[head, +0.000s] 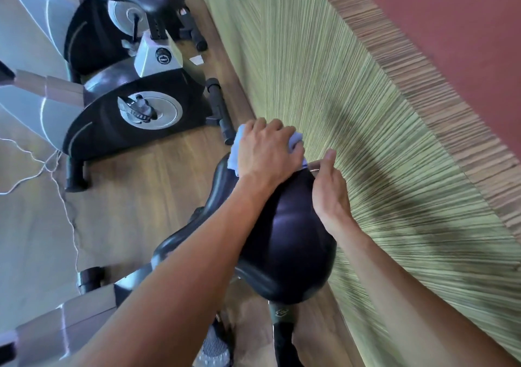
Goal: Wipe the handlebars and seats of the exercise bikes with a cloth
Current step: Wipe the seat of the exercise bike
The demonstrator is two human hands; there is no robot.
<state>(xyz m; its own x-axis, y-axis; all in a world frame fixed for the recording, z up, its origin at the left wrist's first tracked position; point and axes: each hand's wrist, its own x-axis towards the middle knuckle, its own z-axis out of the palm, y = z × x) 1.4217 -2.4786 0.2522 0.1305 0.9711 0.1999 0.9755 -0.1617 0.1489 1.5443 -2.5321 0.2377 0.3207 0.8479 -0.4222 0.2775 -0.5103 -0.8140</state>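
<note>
The seat (284, 234) is glossy black, the cloth (235, 152) on it pale blue-white. The neighbouring bike (135, 112) is black with silver discs. The wall (366, 141) shows fine green stripes, the floor (146, 186) brown woodgrain.

The cloth (235, 152) lies on the seat (287, 239) under the left hand (267, 152), right hand (331, 189) beside it.

Two bare arms reach forward, hands close together.
The left hand (267, 152) is palm down, its fingers curled over a light blue cloth (235, 152). The right hand (331, 189) is just beside it, fingers bent a little, thumb pointing up.
</note>
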